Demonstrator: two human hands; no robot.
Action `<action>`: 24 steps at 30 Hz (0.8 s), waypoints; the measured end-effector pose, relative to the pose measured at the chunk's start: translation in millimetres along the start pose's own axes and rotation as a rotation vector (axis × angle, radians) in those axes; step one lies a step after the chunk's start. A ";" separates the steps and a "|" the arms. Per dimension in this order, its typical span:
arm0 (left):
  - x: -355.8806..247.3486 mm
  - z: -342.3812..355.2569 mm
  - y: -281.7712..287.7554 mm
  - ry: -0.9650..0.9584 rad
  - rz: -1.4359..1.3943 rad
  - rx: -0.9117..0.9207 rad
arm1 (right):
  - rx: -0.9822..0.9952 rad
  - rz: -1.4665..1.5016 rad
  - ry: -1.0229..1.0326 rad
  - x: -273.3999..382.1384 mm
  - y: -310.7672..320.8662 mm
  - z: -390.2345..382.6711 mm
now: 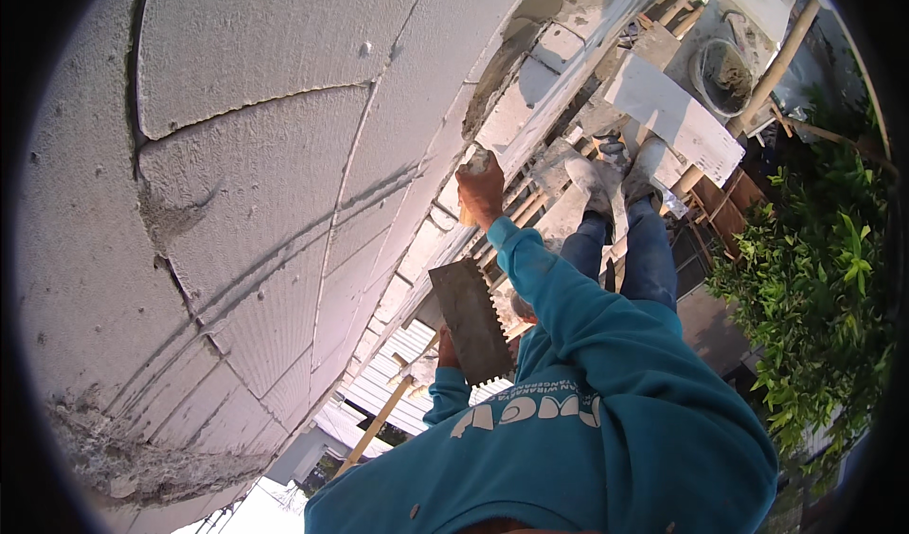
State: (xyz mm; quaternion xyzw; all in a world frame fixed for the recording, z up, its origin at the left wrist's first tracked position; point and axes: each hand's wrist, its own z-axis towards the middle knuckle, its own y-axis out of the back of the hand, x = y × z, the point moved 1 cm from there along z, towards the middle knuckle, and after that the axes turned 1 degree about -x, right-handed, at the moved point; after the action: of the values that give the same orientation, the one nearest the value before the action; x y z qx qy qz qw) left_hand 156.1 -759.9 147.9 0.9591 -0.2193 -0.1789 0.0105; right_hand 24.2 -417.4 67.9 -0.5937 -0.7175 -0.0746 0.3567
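My right hand [481, 191] is closed in a fist at the edge of the pale block wall [256, 203], on the upper course. A grey, mortar-crusted lump shows above the fist and a pale yellowish end below it; the kind of thing held is hidden. Lower and to the left, my left hand [447, 347] grips a notched trowel [466, 321] from its far side. The trowel's flat grey face is turned toward me, with square teeth along its right and lower edges. Grey wet mortar [497, 89] coats the wall's edge beyond my right hand.
My feet [592, 179] stand on a scaffold of planks and poles. A bucket of mortar [729, 70] stands far right, near a wooden pole [781, 56]. A white block [672, 117] lies beside my feet. Leafy branches [805, 288] border the right side.
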 end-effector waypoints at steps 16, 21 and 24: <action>-33.2 20.0 7.9 -0.320 0.559 -0.007 | -0.096 -0.011 -0.183 69.8 -34.5 -60.5; -43.4 28.7 -1.3 -0.415 0.656 -0.013 | -0.147 -0.261 0.246 70.8 -45.7 -40.1; -62.7 33.7 -16.2 -0.437 0.587 -0.027 | -0.030 -0.352 0.140 37.6 -45.5 -93.1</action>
State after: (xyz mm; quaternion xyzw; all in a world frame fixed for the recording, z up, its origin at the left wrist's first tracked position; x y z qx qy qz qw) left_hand 98.5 -716.8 136.0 0.7942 -0.4799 -0.3719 0.0269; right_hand 20.9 -449.7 173.3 -0.4576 -0.7826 -0.1877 0.3780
